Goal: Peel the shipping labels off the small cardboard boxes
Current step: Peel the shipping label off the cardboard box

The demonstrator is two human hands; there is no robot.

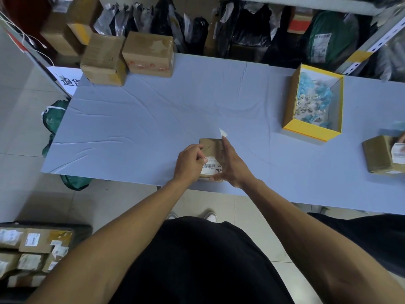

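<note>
The label (210, 168) lies atop the small box (211, 148) at the near edge of the table (153, 128), between our hands. Our left hand (190, 162), nearer, pinches its far left corner; our right hand (232, 165), fingers straight, braces the box's right side.

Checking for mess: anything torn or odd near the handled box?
A torn white scrap sticks up from a fingertip of the right hand, beyond the small box, seemingly stuck; the left hand pinches the label.

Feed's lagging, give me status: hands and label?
Left hand pinching edge of white barcode label on small brown cardboard box. Right hand bracing box, fingers straight. Nothing in the way.
</note>
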